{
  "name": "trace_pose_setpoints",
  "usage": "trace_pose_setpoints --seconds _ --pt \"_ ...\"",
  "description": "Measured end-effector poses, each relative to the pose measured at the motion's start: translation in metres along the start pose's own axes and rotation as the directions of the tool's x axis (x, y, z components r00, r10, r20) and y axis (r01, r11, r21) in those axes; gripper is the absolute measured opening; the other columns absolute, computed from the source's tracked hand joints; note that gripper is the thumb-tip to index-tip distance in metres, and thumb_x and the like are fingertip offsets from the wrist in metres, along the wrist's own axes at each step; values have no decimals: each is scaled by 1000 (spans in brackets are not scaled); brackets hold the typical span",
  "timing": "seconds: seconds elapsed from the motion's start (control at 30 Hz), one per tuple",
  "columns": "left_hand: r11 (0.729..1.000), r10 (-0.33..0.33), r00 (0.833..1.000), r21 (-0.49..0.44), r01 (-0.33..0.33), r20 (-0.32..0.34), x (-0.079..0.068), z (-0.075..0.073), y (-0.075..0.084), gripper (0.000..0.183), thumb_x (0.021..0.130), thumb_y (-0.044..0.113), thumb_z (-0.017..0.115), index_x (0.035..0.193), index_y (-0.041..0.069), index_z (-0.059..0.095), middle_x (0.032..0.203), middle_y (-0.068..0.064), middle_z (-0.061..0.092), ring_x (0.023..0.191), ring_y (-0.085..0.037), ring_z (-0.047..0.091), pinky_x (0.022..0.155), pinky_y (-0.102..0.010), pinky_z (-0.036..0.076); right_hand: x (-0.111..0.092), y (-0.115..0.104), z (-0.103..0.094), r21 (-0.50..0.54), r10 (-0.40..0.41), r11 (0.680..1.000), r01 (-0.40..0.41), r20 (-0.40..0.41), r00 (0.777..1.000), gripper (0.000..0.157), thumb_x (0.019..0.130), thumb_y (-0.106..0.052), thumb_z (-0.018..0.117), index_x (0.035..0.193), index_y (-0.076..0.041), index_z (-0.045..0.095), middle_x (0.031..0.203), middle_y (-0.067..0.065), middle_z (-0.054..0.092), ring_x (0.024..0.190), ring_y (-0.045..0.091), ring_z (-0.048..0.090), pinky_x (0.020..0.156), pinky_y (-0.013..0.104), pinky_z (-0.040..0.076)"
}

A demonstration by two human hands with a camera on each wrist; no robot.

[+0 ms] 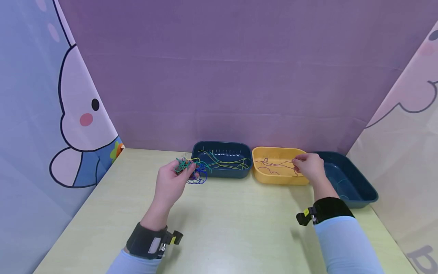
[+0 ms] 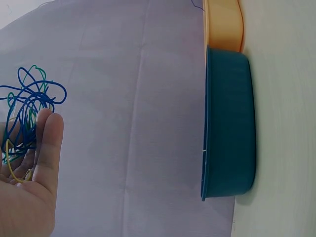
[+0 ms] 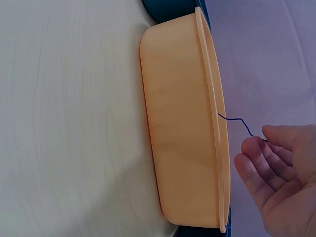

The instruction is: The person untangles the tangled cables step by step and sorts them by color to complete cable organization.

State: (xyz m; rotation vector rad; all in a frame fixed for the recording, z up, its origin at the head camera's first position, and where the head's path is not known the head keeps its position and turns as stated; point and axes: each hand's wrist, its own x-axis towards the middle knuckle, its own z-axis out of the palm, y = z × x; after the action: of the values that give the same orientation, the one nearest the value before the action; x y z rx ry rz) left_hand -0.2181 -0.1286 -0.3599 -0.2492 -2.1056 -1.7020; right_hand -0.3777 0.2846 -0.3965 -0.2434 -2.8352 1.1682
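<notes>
My left hand (image 1: 169, 186) grips a loose tangle of blue, green and yellow strings (image 2: 32, 101), in front of the left dark teal-blue bin. Loops stick out past its fingertips. Over the right side of the yellow bin (image 1: 280, 180), my right hand (image 1: 310, 166) pinches a thin blue string (image 3: 242, 119) between thumb and forefinger; its other end drops behind the bin's rim in the right wrist view. Several dark wavy strings (image 1: 272, 164) lie on the yellow bin's floor. Yellow and green strings (image 1: 229, 164) lie in the left bin (image 1: 222, 174).
Another dark teal-blue bin (image 1: 367, 198) stands angled at the right, with a few faint green strings inside. All the bins line the back of the pale wooden table (image 1: 239, 228), against a purple cloth backdrop (image 1: 222, 76). Printed cloth panels flank both sides.
</notes>
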Motion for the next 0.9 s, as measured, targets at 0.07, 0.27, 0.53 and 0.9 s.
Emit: trace_pose_setpoints --seconds 0.07,0.27,0.53,0.9 --pt "1000 -2 1000 -2 2 -1 0 0 0 16 87 18 62 87 2 63 83 -15 69 75 -17 66 67 -29 54 -1 1 -2 -13 2 1000 -2 -23 1000 35 91 -27 56 119 -5 53 103 18 61 87 28 62 79 38 54" --pt "1000 0 1000 -6 0 3 0 0 1 16 88 18 61 87 2 63 84 -15 69 75 -18 66 67 -29 54 -3 7 -12 -6 23 1000 -23 -40 999 44 90 -26 58 128 -5 46 107 19 58 86 26 63 80 38 53" --pt "1000 7 1000 11 -7 4 0 0 -1 16 88 18 62 86 2 63 81 -16 69 75 -18 66 61 -27 52 -7 5 -19 21 2 1000 -1 -59 998 45 89 -30 59 126 -6 48 107 19 59 89 27 62 79 39 54" --pt "1000 11 1000 -23 -10 21 -1 4 -2 15 87 17 62 88 2 64 82 -17 68 74 -22 65 68 -28 54 -42 -30 -26 112 -213 970 217 -43 976 70 78 -63 57 131 -19 45 123 8 55 99 23 58 81 42 53"
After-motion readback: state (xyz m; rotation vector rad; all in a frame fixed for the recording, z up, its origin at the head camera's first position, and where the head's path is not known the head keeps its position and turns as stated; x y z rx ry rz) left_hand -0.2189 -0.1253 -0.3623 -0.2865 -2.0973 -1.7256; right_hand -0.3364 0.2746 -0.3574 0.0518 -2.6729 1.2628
